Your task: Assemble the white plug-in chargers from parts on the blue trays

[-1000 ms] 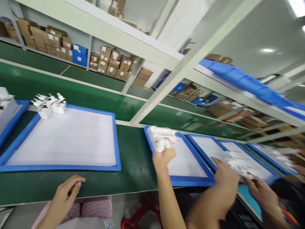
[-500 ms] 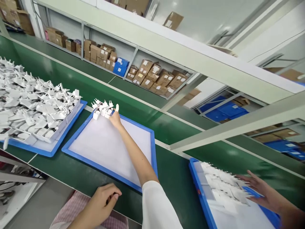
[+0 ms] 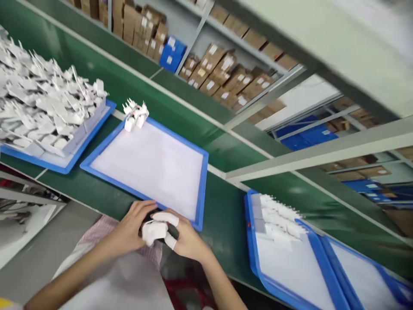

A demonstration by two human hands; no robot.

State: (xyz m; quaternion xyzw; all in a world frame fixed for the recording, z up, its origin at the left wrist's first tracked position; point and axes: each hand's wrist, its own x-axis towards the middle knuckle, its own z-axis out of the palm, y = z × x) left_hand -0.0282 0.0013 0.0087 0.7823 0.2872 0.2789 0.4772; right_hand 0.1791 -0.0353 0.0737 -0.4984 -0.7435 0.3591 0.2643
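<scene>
My left hand (image 3: 134,228) and my right hand (image 3: 176,234) meet at the near edge of the green belt (image 3: 226,224), just below a blue-framed white tray (image 3: 151,161). The right fingertips wear white finger cots. The fingers of both hands curl together round a small dark thing I cannot make out. A small cluster of white plug parts (image 3: 135,114) stands at the tray's far left corner.
A heaped tray of white plug parts (image 3: 41,107) sits at the left. Another blue tray (image 3: 284,254) with a row of white parts lies at the right. Shelves with cardboard boxes (image 3: 226,77) and blue bins run behind the belt.
My right hand has drawn back from the plug cluster at the tray's far corner to join my left hand at the belt's near edge. The view swung left and down.
</scene>
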